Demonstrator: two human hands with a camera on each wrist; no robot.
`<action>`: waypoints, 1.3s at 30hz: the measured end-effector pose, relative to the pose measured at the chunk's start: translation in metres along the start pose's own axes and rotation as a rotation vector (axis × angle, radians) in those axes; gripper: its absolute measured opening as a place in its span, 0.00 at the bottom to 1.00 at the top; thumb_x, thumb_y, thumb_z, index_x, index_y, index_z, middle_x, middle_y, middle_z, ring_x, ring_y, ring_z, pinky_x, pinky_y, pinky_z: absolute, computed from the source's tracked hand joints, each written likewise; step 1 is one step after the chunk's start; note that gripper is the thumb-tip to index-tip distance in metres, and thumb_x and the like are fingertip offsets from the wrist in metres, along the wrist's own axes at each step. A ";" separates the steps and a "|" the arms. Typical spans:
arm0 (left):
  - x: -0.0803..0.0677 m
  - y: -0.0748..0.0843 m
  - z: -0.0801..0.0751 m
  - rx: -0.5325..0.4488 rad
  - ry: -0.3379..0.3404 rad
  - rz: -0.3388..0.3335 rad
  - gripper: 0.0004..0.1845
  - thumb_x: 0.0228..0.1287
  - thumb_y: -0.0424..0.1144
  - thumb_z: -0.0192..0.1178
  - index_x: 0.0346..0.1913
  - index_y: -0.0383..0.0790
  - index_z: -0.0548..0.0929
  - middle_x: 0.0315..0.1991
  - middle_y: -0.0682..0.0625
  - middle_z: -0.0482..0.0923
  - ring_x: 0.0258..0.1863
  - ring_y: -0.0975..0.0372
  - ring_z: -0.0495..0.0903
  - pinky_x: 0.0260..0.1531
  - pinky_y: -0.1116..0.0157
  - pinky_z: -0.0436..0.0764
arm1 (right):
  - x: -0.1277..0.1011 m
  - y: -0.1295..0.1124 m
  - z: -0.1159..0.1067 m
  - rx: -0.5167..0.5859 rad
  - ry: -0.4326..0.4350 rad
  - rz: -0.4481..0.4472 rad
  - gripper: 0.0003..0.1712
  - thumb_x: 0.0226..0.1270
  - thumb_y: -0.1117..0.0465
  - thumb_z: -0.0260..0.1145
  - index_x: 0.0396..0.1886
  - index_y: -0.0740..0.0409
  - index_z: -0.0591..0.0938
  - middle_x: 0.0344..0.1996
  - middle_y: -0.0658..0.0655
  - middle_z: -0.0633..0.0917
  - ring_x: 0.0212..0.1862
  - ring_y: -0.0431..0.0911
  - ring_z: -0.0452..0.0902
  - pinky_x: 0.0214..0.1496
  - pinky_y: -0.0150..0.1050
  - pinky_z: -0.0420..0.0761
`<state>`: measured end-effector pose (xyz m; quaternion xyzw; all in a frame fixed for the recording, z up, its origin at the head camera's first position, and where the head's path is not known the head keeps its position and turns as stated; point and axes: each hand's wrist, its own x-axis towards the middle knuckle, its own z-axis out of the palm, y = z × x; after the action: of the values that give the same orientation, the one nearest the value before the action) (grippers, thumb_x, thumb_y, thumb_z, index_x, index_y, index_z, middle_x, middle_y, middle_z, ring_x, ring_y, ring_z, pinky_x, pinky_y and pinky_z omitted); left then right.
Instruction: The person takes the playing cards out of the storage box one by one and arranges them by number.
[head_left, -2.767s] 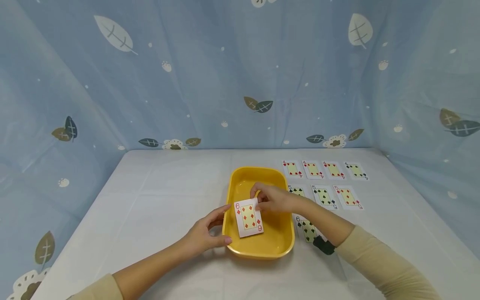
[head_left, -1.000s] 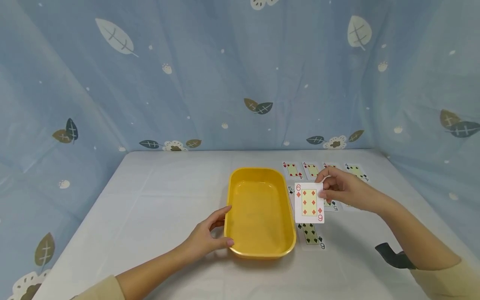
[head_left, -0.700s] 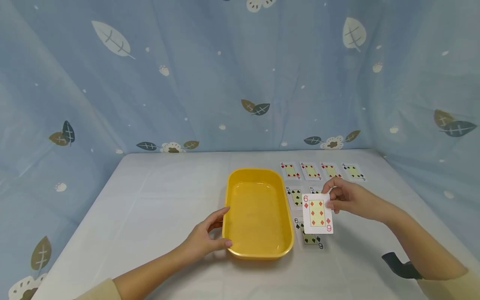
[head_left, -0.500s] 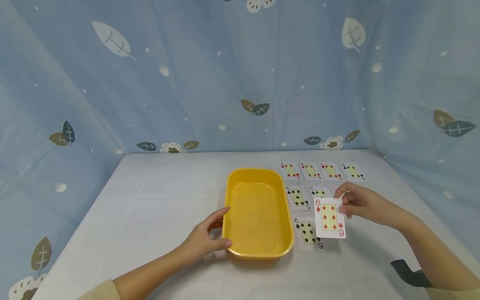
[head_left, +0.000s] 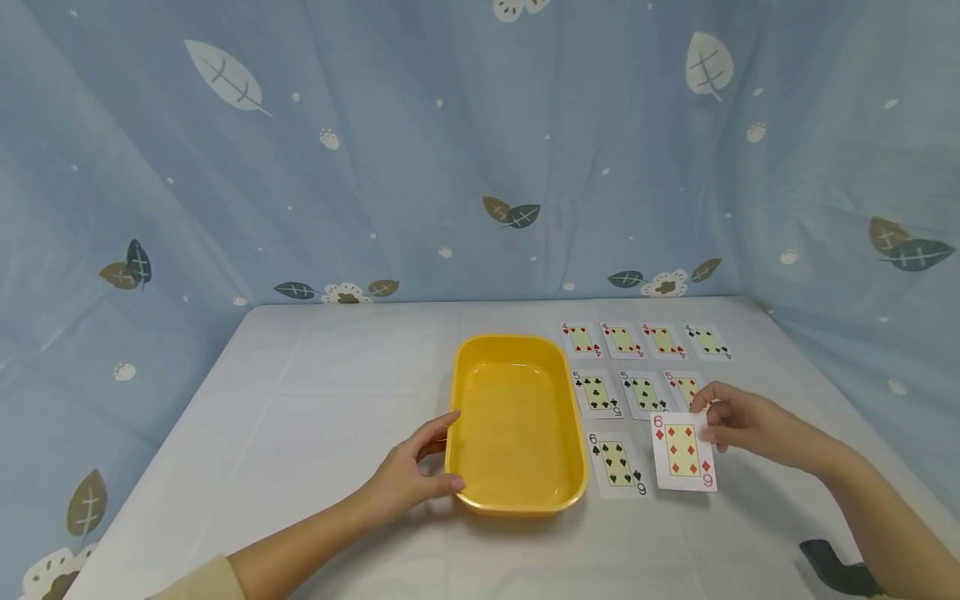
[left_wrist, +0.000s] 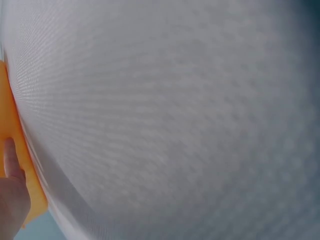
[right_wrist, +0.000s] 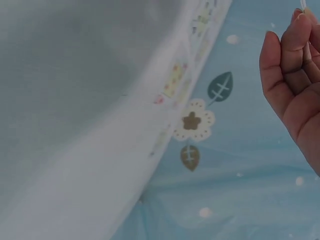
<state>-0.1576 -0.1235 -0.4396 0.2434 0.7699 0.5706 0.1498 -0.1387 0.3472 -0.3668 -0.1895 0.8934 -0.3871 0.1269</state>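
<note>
In the head view, my right hand (head_left: 757, 425) pinches a six of diamonds playing card (head_left: 684, 450) by its upper right edge. The card hangs face up, low over the white table, to the right of a six of spades (head_left: 618, 464). My left hand (head_left: 408, 471) rests against the left side of a yellow plastic tray (head_left: 519, 504), thumb and index fingertip touching its rim. One finger (left_wrist: 11, 160) lies along the tray's wall in the left wrist view. In the right wrist view, curled fingers (right_wrist: 300, 55) show at the right edge; the card is barely visible there.
Behind the six of spades lies a row of fives: clubs (head_left: 597, 394), spades (head_left: 642, 394) and diamonds (head_left: 684, 388). A row of several fours (head_left: 621, 341) lies farther back. A blue patterned curtain (head_left: 420, 150) borders the white table (head_left: 337, 358).
My right hand has lifted the six of diamonds out of the tray and carried it right and toward me, past the six of spades. My left hand stays at the tray's side.
</note>
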 end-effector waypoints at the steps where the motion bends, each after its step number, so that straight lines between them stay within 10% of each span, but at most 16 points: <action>1: 0.000 0.000 0.000 0.001 0.000 -0.001 0.44 0.54 0.42 0.70 0.72 0.43 0.59 0.62 0.41 0.70 0.61 0.47 0.70 0.57 0.50 0.74 | 0.000 0.002 0.001 -0.008 -0.003 0.006 0.17 0.63 0.65 0.64 0.47 0.63 0.68 0.29 0.49 0.81 0.28 0.42 0.76 0.28 0.33 0.77; 39: 0.001 0.003 -0.001 0.021 -0.013 -0.046 0.44 0.53 0.43 0.70 0.72 0.47 0.59 0.62 0.42 0.69 0.62 0.47 0.69 0.54 0.55 0.77 | 0.020 0.035 0.033 -0.256 0.021 0.241 0.15 0.58 0.66 0.68 0.41 0.58 0.71 0.22 0.49 0.74 0.25 0.39 0.68 0.25 0.29 0.68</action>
<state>-0.1583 -0.1236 -0.4365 0.2310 0.7801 0.5575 0.1652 -0.1524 0.3388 -0.4161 -0.0914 0.9529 -0.2542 0.1380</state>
